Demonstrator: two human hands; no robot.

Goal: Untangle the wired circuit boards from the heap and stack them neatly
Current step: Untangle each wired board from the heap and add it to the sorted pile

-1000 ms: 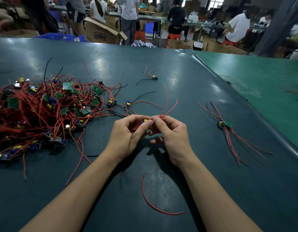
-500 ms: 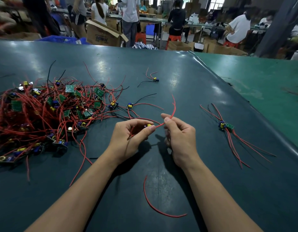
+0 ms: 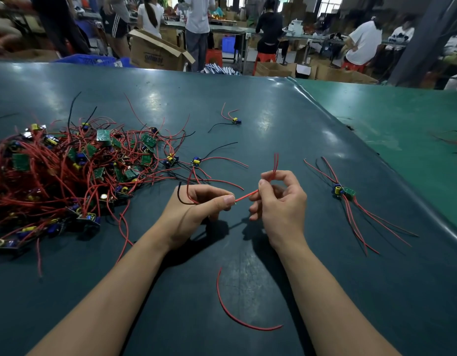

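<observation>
The left hand [image 3: 194, 209] is closing thumb and forefinger around a small wired circuit board, which is hidden inside the grip; red leads and one black lead are looping out of the top of that fist. The right hand [image 3: 278, 201] is pinching a pair of red wires [image 3: 275, 163], their free ends standing up above the fingertips, and a taut stretch of red wire [image 3: 245, 196] is running between the two hands above the table [image 3: 273, 119]. The heap [image 3: 68, 173] of tangled boards is lying to the left, well apart from both hands. The neat stack [image 3: 344, 192] is sitting to the right, its leads fanned out. Two freed boards [image 3: 196, 161] are resting near the heap's edge, and a loose red wire [image 3: 237, 314] is lying between the forearms.

The likely risk here is strain: pulling the taut lead harder while the board is being clamped could tear the wire from its solder joint. The leads trailing from the left fist could also snag the nearby boards' wires if the hands are carrying the board across carelessly.
</observation>
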